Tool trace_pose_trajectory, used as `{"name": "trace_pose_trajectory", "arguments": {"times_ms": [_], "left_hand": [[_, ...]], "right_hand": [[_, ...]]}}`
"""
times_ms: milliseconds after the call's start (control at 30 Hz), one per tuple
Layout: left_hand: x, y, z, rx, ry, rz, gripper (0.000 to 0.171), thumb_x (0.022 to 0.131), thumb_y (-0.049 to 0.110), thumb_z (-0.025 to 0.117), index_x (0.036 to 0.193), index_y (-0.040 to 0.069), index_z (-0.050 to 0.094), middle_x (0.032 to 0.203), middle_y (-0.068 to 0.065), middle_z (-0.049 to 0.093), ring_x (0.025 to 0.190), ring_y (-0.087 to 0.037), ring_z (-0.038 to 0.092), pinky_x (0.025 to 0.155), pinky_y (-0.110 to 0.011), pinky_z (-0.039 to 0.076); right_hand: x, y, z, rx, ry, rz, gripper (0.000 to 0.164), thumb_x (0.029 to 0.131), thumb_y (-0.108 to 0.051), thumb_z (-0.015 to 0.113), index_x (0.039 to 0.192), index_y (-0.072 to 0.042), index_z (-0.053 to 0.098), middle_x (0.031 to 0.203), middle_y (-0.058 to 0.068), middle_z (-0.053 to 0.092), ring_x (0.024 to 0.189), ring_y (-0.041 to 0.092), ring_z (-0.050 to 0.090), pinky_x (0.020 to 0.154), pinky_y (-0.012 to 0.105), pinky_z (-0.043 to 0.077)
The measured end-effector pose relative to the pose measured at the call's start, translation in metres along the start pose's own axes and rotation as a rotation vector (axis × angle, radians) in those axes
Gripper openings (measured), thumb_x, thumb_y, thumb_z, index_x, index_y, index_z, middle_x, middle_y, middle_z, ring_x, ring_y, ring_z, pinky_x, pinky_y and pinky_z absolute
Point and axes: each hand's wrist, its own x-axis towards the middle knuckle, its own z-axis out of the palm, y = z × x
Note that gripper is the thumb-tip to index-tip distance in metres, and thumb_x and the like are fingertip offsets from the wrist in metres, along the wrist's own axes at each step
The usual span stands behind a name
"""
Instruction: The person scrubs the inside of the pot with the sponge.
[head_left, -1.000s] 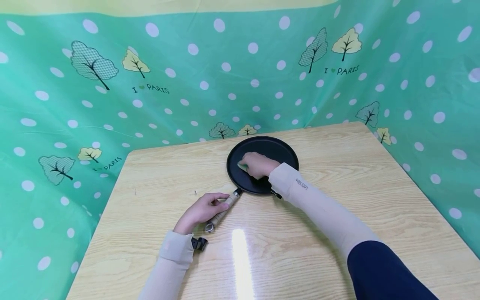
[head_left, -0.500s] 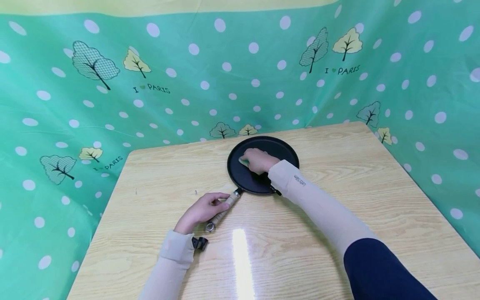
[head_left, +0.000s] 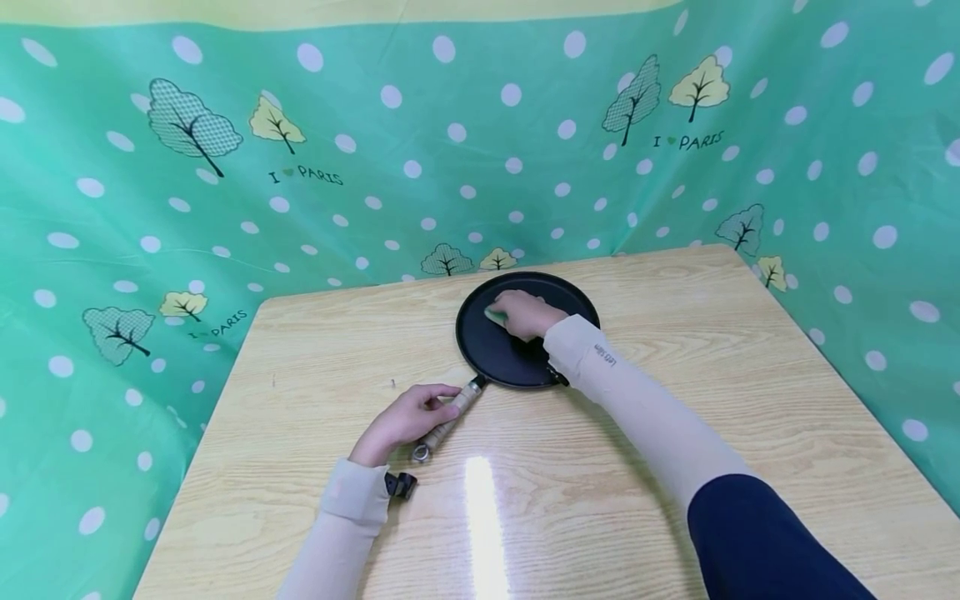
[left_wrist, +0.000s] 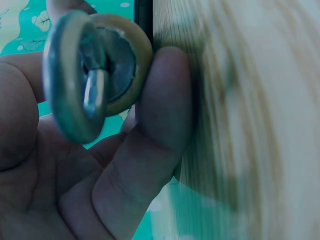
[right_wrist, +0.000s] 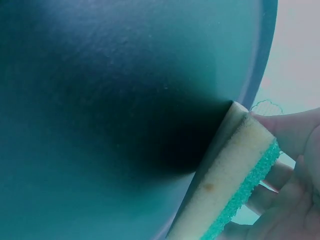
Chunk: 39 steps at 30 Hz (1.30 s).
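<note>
A round black frying pan (head_left: 498,362) lies flat toward the back of the wooden table, its handle (head_left: 459,408) angled to the front left. My left hand (head_left: 405,417) holds that handle between thumb and fingers. In the left wrist view, the handle's end with its metal hanging ring (left_wrist: 55,85) shows close up, the thumb on the table side. Over the pan's cooking surface, my right hand (head_left: 522,314) grips a sponge (right_wrist: 227,172). Its pale foam side faces the pan, and its green scouring layer is toward the palm. In the head view the hand hides most of the sponge.
Pale wood tabletop (head_left: 712,350) surrounds the pan, with a bright light reflection in front. A green dotted curtain (head_left: 420,192) hangs along the back and both sides. A small dark mark (head_left: 393,383) shows on the table left of the pan.
My right hand has slid the sponge a short way toward the back and slightly right across the pan. My left hand stays in place on the handle.
</note>
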Motion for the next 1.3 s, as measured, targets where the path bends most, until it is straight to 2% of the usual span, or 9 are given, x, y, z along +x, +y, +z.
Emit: {"name": "trace_pose_trajectory", "arguments": {"times_ms": [467, 833, 1300], "left_hand": [[0.0, -0.001, -0.001, -0.003, 0.002, 0.038, 0.041, 0.104, 0.014, 0.069, 0.14, -0.005, 0.064, 0.092, -0.007, 0.06, 0.082, -0.019, 0.053, 0.075, -0.034, 0.045], [0.0, -0.001, -0.001, 0.007, 0.01, 0.019, 0.04, 0.104, 0.014, 0.068, 0.14, -0.003, 0.065, 0.093, -0.007, 0.061, 0.084, -0.018, 0.053, 0.076, -0.033, 0.045], [0.001, -0.002, 0.0, 0.003, 0.01, 0.015, 0.04, 0.104, 0.014, 0.068, 0.14, -0.003, 0.065, 0.094, -0.007, 0.061, 0.085, -0.019, 0.053, 0.077, -0.033, 0.045]], "right_hand": [[-0.001, 0.017, -0.005, 0.002, 0.026, 0.01, 0.052, 0.107, 0.0, 0.046, 0.158, -0.011, 0.049, 0.165, 0.015, 0.039, 0.156, 0.037, 0.029, 0.119, 0.073, 0.018], [-0.003, 0.031, -0.007, -0.003, 0.024, 0.039, 0.054, 0.107, -0.001, 0.044, 0.16, -0.011, 0.046, 0.167, 0.015, 0.036, 0.156, 0.04, 0.025, 0.12, 0.073, 0.015], [-0.019, 0.043, -0.01, -0.018, 0.041, 0.063, 0.053, 0.107, -0.001, 0.046, 0.159, -0.009, 0.046, 0.167, 0.018, 0.036, 0.155, 0.043, 0.025, 0.119, 0.074, 0.016]]}}
